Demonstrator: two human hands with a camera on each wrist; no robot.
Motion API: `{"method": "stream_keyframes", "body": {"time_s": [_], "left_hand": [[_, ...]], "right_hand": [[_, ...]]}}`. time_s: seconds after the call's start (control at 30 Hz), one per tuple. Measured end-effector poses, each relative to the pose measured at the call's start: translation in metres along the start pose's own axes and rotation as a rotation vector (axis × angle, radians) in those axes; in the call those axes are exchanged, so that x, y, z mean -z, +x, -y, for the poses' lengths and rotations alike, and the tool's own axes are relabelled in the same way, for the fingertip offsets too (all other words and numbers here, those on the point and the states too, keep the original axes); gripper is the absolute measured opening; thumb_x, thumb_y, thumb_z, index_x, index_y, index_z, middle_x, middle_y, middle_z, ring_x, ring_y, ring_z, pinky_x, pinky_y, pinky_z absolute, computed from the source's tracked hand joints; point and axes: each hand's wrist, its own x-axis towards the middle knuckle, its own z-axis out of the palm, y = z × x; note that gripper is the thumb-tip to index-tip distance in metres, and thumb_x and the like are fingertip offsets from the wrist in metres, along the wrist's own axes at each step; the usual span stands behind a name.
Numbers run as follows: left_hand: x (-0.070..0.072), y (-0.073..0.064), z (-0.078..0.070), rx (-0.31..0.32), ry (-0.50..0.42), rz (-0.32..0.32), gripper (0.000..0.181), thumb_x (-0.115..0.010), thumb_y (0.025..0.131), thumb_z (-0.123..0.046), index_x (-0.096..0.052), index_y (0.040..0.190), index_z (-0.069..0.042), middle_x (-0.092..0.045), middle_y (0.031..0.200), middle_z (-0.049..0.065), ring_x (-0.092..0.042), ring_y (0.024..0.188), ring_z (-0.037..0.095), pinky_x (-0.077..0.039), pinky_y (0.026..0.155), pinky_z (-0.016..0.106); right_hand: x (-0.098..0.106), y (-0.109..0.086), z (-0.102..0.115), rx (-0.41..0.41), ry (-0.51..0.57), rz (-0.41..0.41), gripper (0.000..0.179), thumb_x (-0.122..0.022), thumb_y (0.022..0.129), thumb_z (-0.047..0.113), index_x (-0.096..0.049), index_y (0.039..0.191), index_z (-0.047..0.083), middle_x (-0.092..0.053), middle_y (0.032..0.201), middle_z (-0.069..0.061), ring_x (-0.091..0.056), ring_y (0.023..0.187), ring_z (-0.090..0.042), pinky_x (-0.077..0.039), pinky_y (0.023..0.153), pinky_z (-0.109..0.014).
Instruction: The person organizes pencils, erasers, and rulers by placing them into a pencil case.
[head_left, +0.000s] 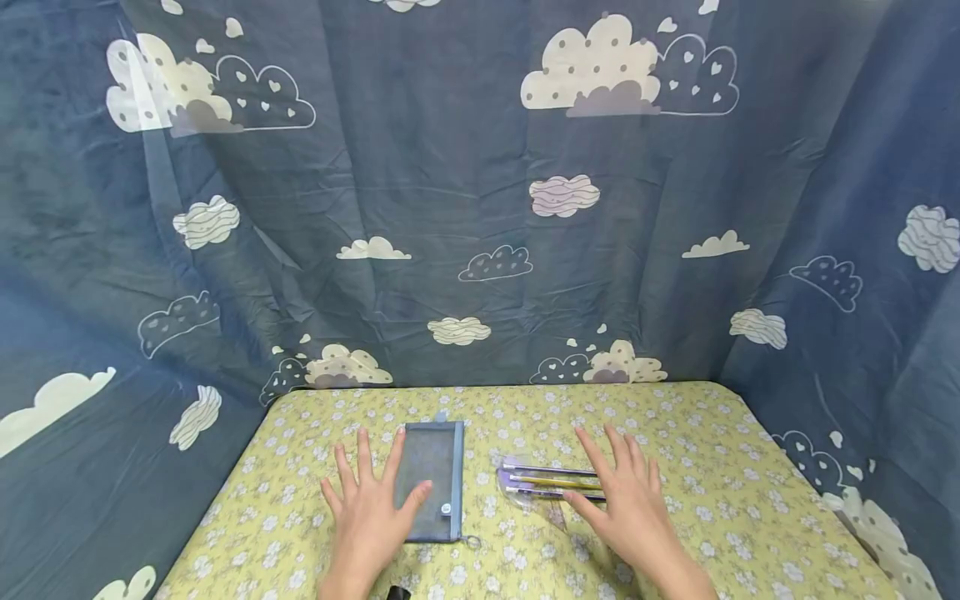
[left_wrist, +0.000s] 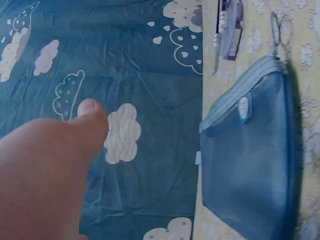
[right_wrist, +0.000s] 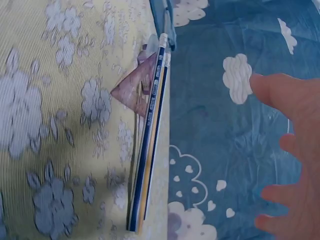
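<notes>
I'm holding my left hand (head_left: 370, 521) and right hand (head_left: 632, 512) well apart, fingers spread, gripping nothing, both looking raised over the flowery cloth (head_left: 705, 442). The zip pouch (head_left: 433, 454) is lying nearest my left hand, and three pencils (head_left: 551, 482) are lying by my right thumb, beside a see-through triangle (right_wrist: 131, 86). Those pencils are probably sitting loose, so a careless right-hand sweep could be sending them rolling, maybe dragging the triangle along too
</notes>
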Motion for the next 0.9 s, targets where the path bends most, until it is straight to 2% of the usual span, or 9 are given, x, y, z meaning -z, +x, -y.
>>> {"method": "stream_keyframes", "body": {"time_s": [0.13, 0.27, 0.37, 0.47, 0.57, 0.73, 0.9], "left_hand": [[0.009, 0.005, -0.001, 0.04, -0.035, 0.019, 0.083, -0.048, 0.093, -0.072, -0.009, 0.16, -0.044, 0.01, 0.166, 0.019, 0.018, 0.145, 0.051, 0.006, 0.103, 0.081], [0.01, 0.009, -0.002, 0.051, -0.09, 0.022, 0.083, -0.046, 0.092, -0.074, -0.008, 0.16, -0.045, 0.01, 0.166, 0.018, 0.015, 0.146, 0.05, 0.003, 0.105, 0.08], [0.007, 0.012, -0.003, 0.042, -0.13, 0.014, 0.083, -0.048, 0.092, -0.073, -0.01, 0.16, -0.045, 0.005, 0.167, 0.018, 0.008, 0.147, 0.051, -0.001, 0.106, 0.079], [0.002, 0.014, -0.004, 0.026, -0.166, -0.007, 0.081, -0.058, 0.094, -0.063, -0.016, 0.16, -0.042, -0.002, 0.166, 0.02, 0.0, 0.147, 0.052, -0.006, 0.106, 0.079], [-0.002, 0.018, -0.005, 0.003, -0.202, -0.033, 0.079, -0.062, 0.094, -0.058, -0.022, 0.16, -0.039, -0.008, 0.166, 0.021, -0.007, 0.147, 0.052, -0.01, 0.106, 0.079], [-0.011, 0.024, -0.007, -0.029, -0.27, -0.053, 0.077, -0.067, 0.093, -0.052, -0.03, 0.159, -0.035, -0.017, 0.163, 0.022, -0.015, 0.146, 0.052, -0.015, 0.106, 0.078], [-0.018, 0.029, -0.007, -0.03, -0.299, -0.032, 0.076, -0.068, 0.093, -0.051, -0.033, 0.158, -0.033, -0.021, 0.162, 0.023, -0.021, 0.145, 0.052, -0.021, 0.105, 0.077]], "right_hand": [[0.006, 0.002, -0.003, 0.058, 0.002, -0.012, 0.093, -0.078, 0.085, 0.05, -0.023, 0.16, 0.039, -0.025, 0.16, -0.018, -0.022, 0.144, -0.049, -0.022, 0.103, -0.077], [0.008, 0.005, -0.006, 0.117, 0.011, -0.02, 0.09, -0.077, 0.086, 0.048, -0.026, 0.159, 0.038, -0.027, 0.16, -0.015, -0.027, 0.143, -0.046, -0.025, 0.105, -0.074], [0.009, 0.008, -0.009, 0.148, 0.029, -0.018, 0.086, -0.077, 0.088, 0.046, -0.029, 0.159, 0.036, -0.031, 0.158, -0.014, -0.031, 0.141, -0.045, -0.028, 0.104, -0.073], [0.009, 0.011, -0.012, 0.18, 0.055, -0.027, 0.083, -0.077, 0.088, 0.041, -0.032, 0.158, 0.035, -0.037, 0.155, -0.014, -0.038, 0.138, -0.043, -0.033, 0.102, -0.072], [0.008, 0.013, -0.013, 0.207, 0.078, -0.035, 0.081, -0.079, 0.088, 0.037, -0.035, 0.156, 0.035, -0.042, 0.151, -0.014, -0.043, 0.134, -0.041, -0.039, 0.097, -0.07], [0.007, 0.016, -0.014, 0.229, 0.104, 0.002, 0.078, -0.079, 0.088, 0.036, -0.038, 0.155, 0.036, -0.044, 0.149, -0.009, -0.046, 0.133, -0.035, -0.045, 0.093, -0.064], [0.004, 0.017, -0.015, 0.252, 0.145, 0.032, 0.076, -0.08, 0.088, 0.032, -0.041, 0.153, 0.034, -0.047, 0.146, -0.006, -0.049, 0.13, -0.032, -0.05, 0.089, -0.059]]}}
